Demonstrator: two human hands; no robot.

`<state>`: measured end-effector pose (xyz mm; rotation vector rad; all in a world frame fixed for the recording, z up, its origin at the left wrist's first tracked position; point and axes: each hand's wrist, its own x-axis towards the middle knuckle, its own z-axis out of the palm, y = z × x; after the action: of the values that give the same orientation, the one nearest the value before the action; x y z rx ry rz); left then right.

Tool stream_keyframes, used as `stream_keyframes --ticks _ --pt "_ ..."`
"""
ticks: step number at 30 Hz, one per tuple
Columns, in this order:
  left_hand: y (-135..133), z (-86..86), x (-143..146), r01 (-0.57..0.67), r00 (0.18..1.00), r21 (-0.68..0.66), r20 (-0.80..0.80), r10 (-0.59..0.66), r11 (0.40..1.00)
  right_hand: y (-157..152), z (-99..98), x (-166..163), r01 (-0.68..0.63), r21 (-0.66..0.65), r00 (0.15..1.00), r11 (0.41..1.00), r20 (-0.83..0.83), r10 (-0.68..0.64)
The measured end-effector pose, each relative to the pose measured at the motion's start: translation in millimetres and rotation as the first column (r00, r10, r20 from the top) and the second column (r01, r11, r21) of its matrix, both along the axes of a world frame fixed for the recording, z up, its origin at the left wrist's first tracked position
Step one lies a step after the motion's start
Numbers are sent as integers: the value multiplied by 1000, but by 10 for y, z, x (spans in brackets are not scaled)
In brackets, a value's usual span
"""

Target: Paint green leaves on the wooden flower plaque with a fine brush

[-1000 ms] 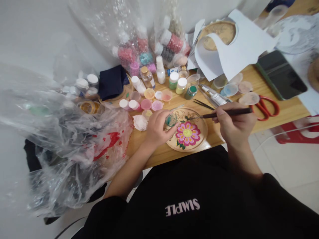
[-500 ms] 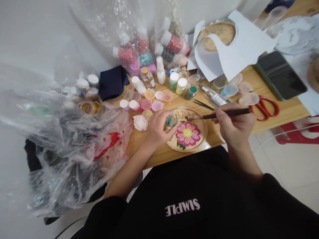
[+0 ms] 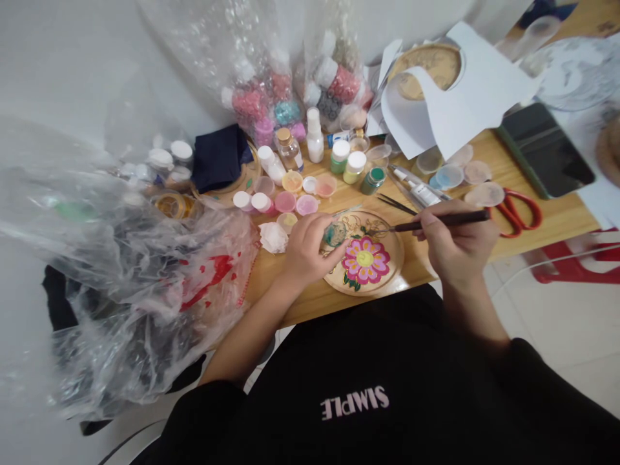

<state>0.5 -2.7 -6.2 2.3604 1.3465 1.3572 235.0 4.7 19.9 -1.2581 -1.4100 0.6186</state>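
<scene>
Dark-handled tool [image 3: 467, 218] at work over a flower board [image 3: 393, 268]

The round board lies on the wooden table [image 3: 271, 300] near its front edge, between the two hands. It bears a pink flower [image 3: 365, 259] with a yellow middle, green leaves below it, and bare outlines towards the top.

The left hand [image 3: 307, 248] is curled around a small clear cup [image 3: 335, 234] smeared with green, gripping it between thumb and fingers over the board's left side. The right hand [image 3: 458, 244] is closed on the tool like a pen. The thin metal tip points left, just above the flower and near a small green leaf; whether it touches the board, I cannot tell.

Black tweezers [image 3: 396, 204] lie just beyond the board's upper right edge. Behind them stands an open jar [image 3: 372, 181] of green. Red-handled scissors [image 3: 517, 213] lie beside the right hand, with a phone [image 3: 546, 150] farther back. A crumpled white tissue [image 3: 273, 237] sits just left of the left hand.
</scene>
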Motion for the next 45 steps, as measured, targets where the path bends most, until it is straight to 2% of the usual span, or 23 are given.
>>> stream_keyframes --ticks 5,11,15,21,27,32,45 --pt "-8 -2 -17 23 1000 -47 6 -22 999 -5 -8 -1 -11 26 1000 1000 -16 12" --pt "-7 -7 -12 5 1000 -13 4 -5 1000 -18 -44 19 0 13 1000 1000 12 -1" --pt "-8 -8 -16 16 1000 -53 2 -16 998 -22 -62 23 20 16 1000 1000 -9 -20" --pt "4 21 -2 -18 1000 22 -24 18 1000 -24 -65 28 43 35 999 998 10 -43" --pt "0 11 -15 25 1000 -57 10 -24 998 -11 -67 29 23 36 999 999 24 -23" --pt "6 27 -5 -7 1000 11 -9 7 1000 -9 -35 11 0 28 1000 1000 -4 0" --pt "-12 30 -32 4 1000 -58 -30 -6 998 11 -73 4 48 34 998 998 34 -50"
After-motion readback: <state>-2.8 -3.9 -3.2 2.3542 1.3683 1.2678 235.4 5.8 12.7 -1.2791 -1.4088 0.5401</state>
